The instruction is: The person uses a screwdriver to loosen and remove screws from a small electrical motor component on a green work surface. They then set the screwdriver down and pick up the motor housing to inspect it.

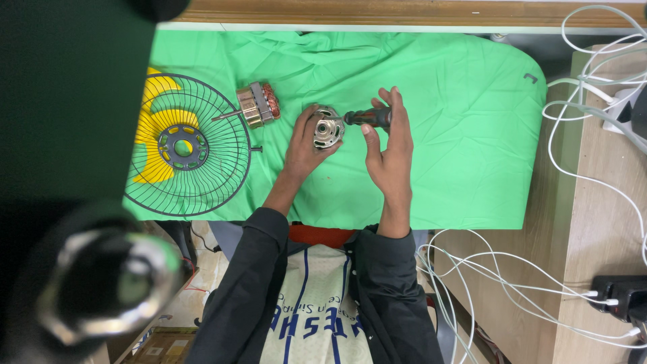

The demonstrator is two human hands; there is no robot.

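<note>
My left hand (304, 143) grips a round silver motor housing cap (327, 130) just above the green cloth (445, 121). My right hand (389, 138) is closed on a screwdriver with a dark handle (369, 118); its tip points left into the rim of the cap. To the left on the cloth lies a motor core with copper windings and a shaft (255, 105). Further left rests a black wire fan guard (185, 146) over yellow fan blades (156, 121).
White cables (593, 94) loop over the wooden surface at the right, running to a black adapter (620, 296). A large dark blurred object (67, 135) blocks the left side, with a blurred metal ring (108, 286) below it. A wooden edge runs along the top.
</note>
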